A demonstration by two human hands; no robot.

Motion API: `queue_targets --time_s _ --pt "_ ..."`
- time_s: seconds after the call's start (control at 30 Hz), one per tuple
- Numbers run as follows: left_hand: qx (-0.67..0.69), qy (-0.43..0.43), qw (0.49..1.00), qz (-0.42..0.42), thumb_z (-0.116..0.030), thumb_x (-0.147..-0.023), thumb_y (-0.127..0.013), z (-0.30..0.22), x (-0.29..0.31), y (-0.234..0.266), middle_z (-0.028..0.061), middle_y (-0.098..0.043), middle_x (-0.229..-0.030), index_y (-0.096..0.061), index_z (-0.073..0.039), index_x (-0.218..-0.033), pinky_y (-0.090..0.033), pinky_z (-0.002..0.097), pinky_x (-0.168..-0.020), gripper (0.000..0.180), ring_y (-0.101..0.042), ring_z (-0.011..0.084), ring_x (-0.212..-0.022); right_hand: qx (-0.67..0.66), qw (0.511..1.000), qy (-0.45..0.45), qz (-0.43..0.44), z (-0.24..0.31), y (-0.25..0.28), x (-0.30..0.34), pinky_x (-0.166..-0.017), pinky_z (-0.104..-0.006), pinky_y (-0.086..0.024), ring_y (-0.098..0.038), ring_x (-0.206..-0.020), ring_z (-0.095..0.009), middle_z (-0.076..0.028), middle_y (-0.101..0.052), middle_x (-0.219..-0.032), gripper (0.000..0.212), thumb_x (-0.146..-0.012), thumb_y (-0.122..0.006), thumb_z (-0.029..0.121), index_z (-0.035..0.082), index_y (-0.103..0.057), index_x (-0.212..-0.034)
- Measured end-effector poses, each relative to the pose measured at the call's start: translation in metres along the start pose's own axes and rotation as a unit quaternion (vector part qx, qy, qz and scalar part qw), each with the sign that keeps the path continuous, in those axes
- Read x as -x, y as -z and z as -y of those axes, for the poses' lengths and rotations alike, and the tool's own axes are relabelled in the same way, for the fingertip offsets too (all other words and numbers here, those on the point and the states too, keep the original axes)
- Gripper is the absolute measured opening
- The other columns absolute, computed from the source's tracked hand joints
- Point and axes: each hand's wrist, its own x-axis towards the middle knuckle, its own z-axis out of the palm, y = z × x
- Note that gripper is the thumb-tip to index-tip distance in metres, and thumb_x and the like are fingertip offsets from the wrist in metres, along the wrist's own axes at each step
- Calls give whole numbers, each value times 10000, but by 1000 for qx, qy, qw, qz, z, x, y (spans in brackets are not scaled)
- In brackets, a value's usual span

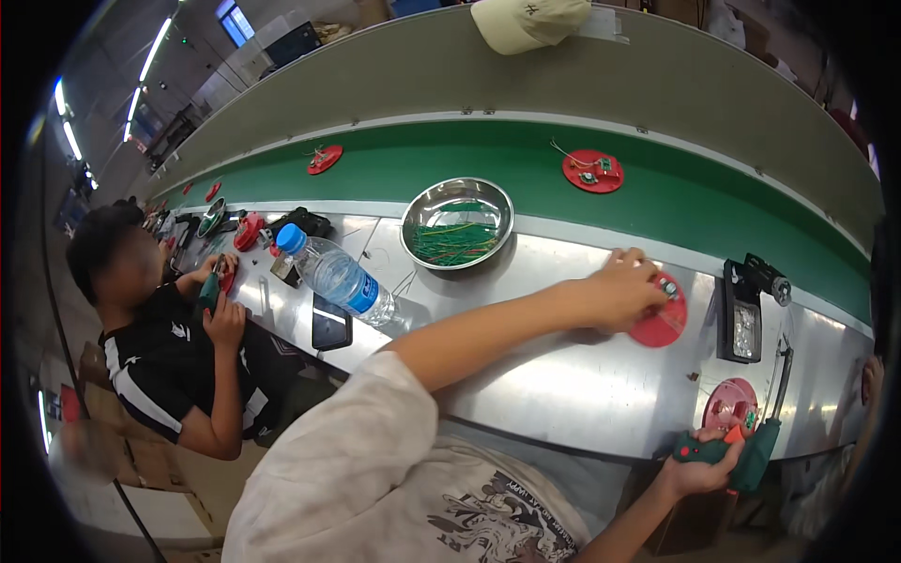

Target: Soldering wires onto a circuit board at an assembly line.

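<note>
My left hand (621, 293) reaches across the metal bench with its fingers curled over the left edge of a red disc (664, 327). Small electronic parts sit on that disc's upper side, partly hidden by the fingers. At the lower right, my right hand (699, 476) is wrapped round a green soldering gun (756, 454) with an orange trigger; its thin metal nozzle points up and away. Beside the gun, near the bench's front edge, lies a second red disc (721, 399) with a small green circuit board on it.
A steel bowl (413, 211) holds green wires. Left of it are a water bottle (340, 278) and a phone (331, 325). A black soldering stand (741, 319) stands right. Further red discs (593, 172) lie on the green belt (450, 141). A co-worker (174, 347) sits left, holding a similar tool.
</note>
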Motion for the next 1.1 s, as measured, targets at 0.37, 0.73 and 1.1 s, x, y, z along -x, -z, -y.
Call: queue_targets --time_s 0.37,0.73,1.1 --pt "45 22 953 -297 -77 -752 -679 44 74 66 140 -661 -1060 -653 -67 -945 -463 438 -913 195 -563 346 -1030 27 998 -24 49 -5 -7 -3 -541 -274 -421 -486 -550 -149 -49 -520 -626 396 -1012 -419 330 -8 -575 -1149" --pt "78 103 992 -2 -154 -820 -766 24 86 44 158 -621 -1183 -646 -68 -1226 -484 427 -950 432 -590 342 -1083 27 999 2 38 -3 -9 -3 -509 -267 -440 -501 -514 -143 -111 -623 -746 337 -1012 -430 263 -33 -566 -1098" --pt "-50 190 947 -252 -175 -800 -722 89 142 94 145 -713 -960 -726 -24 -962 -522 415 -849 221 -672 324 -928 54 997 -6 63 3 -13 -1 -506 -269 -438 -496 -511 -147 -89 -606 -700 335 -1010 -453 276 -16 -586 -1104"
